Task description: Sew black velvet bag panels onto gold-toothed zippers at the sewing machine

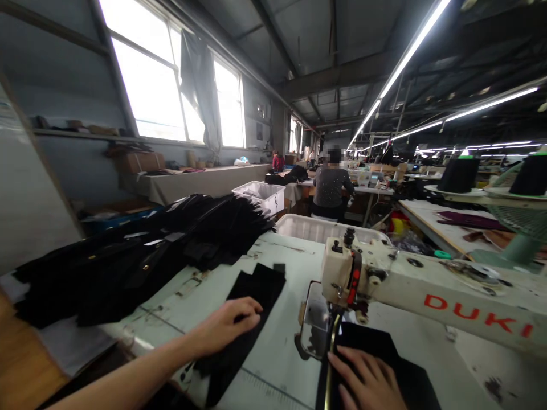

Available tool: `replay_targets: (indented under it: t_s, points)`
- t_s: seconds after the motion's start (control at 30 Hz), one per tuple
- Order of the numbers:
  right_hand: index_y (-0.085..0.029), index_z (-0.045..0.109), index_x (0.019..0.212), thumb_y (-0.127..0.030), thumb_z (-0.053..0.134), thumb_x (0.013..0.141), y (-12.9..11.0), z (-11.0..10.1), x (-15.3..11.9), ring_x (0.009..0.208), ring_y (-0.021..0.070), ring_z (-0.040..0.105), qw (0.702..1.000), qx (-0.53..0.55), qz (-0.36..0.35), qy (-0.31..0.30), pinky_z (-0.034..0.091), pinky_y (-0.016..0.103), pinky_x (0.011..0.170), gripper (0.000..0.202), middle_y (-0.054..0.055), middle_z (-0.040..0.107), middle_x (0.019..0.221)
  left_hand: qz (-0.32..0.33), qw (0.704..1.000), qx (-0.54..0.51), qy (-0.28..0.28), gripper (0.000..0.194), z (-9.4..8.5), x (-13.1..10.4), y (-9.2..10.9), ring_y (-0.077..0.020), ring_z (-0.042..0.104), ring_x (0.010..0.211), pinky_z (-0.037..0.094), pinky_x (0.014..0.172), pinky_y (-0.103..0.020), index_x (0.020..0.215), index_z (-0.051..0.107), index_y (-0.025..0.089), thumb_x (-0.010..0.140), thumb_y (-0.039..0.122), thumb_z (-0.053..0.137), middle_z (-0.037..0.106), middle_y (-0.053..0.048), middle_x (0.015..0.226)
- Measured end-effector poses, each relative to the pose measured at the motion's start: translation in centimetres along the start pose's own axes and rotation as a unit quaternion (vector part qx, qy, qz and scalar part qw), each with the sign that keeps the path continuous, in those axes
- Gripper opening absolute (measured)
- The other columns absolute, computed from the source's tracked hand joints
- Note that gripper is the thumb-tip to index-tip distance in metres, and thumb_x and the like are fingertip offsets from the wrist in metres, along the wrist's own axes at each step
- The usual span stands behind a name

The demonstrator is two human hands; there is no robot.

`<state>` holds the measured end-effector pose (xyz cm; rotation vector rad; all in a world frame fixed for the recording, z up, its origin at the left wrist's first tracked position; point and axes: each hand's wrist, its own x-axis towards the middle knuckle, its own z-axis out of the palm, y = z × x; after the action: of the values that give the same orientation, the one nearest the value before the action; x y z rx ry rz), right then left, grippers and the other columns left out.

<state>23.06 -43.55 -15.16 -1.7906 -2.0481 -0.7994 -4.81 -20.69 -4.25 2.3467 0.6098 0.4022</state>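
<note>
Under the needle of the white sewing machine [348,279] lies a black fabric piece [367,337], with a gold-coloured zipper strip [330,359] running along its left edge. My right hand [370,378] lies flat on this fabric, fingers spread, fingertips beside the strip. To the left, my left hand [233,324] rests over a separate long black fabric piece [260,287] on the table. Its fingers are curled with the thumb close to the index finger, seemingly gripping the cloth; the fingertips are partly hidden.
A big heap of black fabric pieces [171,242] covers the table's left side. White plastic bins [333,228] stand beyond the far edge. Black thread cones [459,173] and a green fan [519,228] are at right. A person [331,188] sits farther back.
</note>
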Motion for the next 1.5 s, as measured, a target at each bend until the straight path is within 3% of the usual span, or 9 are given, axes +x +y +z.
replay_targets:
  t_s: [0.07, 0.17, 0.37, 0.5, 0.67, 0.83, 1.1, 1.27, 1.5]
  points:
    - [-0.033, 0.061, 0.126, -0.024, 0.061, 0.081, -0.6, -1.7, 0.7, 0.099, 0.0197, 0.070, 0.999, 0.024, 0.028, -0.016, 0.054, 0.032, 0.078, 0.046, -0.001, 0.071, 0.116, -0.017, 0.998, -0.044, -0.043, 0.032, 3.6, -1.6, 0.5, -0.0277, 0.062, 0.115, 0.047, 0.097, -0.034, 0.077, 0.073, 0.022, 0.089, 0.046, 0.057, 0.070, -0.006, 0.117]
    - [-0.031, 0.061, 0.126, -0.022, 0.059, 0.084, -1.9, -3.2, 1.4, 0.105, 0.0214, 0.067, 0.995, 0.060, 0.071, -0.048, 0.053, 0.036, 0.083, 0.043, 0.002, 0.069, 0.120, -0.069, 0.984, -0.141, -0.081, 0.026, 5.3, -2.6, 0.9, -0.0315, 0.049, 0.131, 0.032, 0.112, -0.041, 0.081, 0.076, 0.024, 0.086, 0.044, 0.060, 0.067, -0.005, 0.125]
    - [-0.031, 0.059, 0.129, -0.020, 0.057, 0.088, -2.6, -3.9, 1.4, 0.111, 0.0255, 0.062, 0.984, 0.095, 0.121, -0.092, 0.053, 0.047, 0.089, 0.042, 0.004, 0.066, 0.125, -0.116, 0.964, -0.225, -0.080, 0.025, 4.5, -1.9, 2.0, -0.0315, 0.048, 0.128, 0.019, 0.118, -0.038, 0.062, 0.072, 0.022, 0.080, 0.032, 0.057, 0.070, -0.001, 0.115]
    - [-0.028, 0.059, 0.127, -0.013, 0.052, 0.089, -3.5, -4.3, 2.6, 0.113, 0.0267, 0.060, 0.980, 0.128, 0.136, -0.074, 0.053, 0.050, 0.090, 0.041, 0.005, 0.063, 0.128, -0.120, 0.959, -0.244, -0.076, 0.026, 5.0, -2.0, 2.0, -0.0331, 0.048, 0.125, 0.018, 0.118, -0.040, 0.055, 0.066, 0.021, 0.077, 0.035, 0.062, 0.068, -0.004, 0.116]
    - [-0.022, 0.051, 0.135, -0.007, 0.046, 0.091, -6.1, -4.2, 6.6, 0.111, 0.0224, 0.061, 0.958, 0.236, 0.153, -0.057, 0.055, 0.041, 0.095, 0.047, 0.009, 0.060, 0.128, -0.125, 0.948, -0.286, -0.056, 0.026, 5.6, -2.3, 1.9, -0.0333, 0.049, 0.123, 0.030, 0.111, -0.040, 0.061, 0.069, 0.019, 0.076, 0.042, 0.069, 0.066, -0.007, 0.116]
    - [-0.021, 0.054, 0.129, 0.001, 0.045, 0.084, -7.2, -2.9, 9.2, 0.119, 0.0224, 0.059, 0.943, 0.293, 0.156, -0.024, 0.053, 0.041, 0.100, 0.051, 0.009, 0.059, 0.129, -0.089, 0.951, -0.291, -0.053, 0.017, 5.6, -2.5, 2.7, -0.0290, 0.054, 0.118, 0.037, 0.105, -0.034, 0.064, 0.069, 0.019, 0.074, 0.032, 0.072, 0.067, -0.007, 0.112]
    - [-0.023, 0.055, 0.117, 0.001, 0.050, 0.080, -7.6, -2.2, 9.0, 0.112, 0.0210, 0.063, 0.941, 0.303, 0.148, -0.003, 0.056, 0.039, 0.096, 0.044, 0.006, 0.062, 0.118, -0.059, 0.951, -0.303, -0.039, 0.018, 5.7, -2.8, 2.8, -0.0290, 0.057, 0.120, 0.032, 0.111, -0.037, 0.068, 0.057, 0.019, 0.064, 0.016, 0.074, 0.066, -0.005, 0.101]
    - [-0.024, 0.051, 0.112, 0.000, 0.049, 0.082, -8.1, -2.2, 8.7, 0.105, 0.0221, 0.065, 0.949, 0.283, 0.140, 0.015, 0.059, 0.037, 0.086, 0.039, 0.007, 0.060, 0.114, -0.060, 0.942, -0.328, -0.038, 0.021, 6.0, -3.0, 2.7, -0.0279, 0.058, 0.120, 0.030, 0.111, -0.037, 0.070, 0.052, 0.020, 0.066, 0.015, 0.072, 0.066, -0.006, 0.101]
    - [-0.024, 0.052, 0.110, -0.001, 0.048, 0.085, -8.4, -2.5, 9.2, 0.100, 0.0206, 0.065, 0.951, 0.285, 0.117, 0.009, 0.058, 0.037, 0.088, 0.034, 0.005, 0.063, 0.107, -0.073, 0.929, -0.360, -0.043, 0.022, 6.0, -3.0, 3.0, -0.0271, 0.056, 0.117, 0.038, 0.102, -0.035, 0.072, 0.048, 0.019, 0.070, 0.017, 0.069, 0.066, -0.007, 0.103]
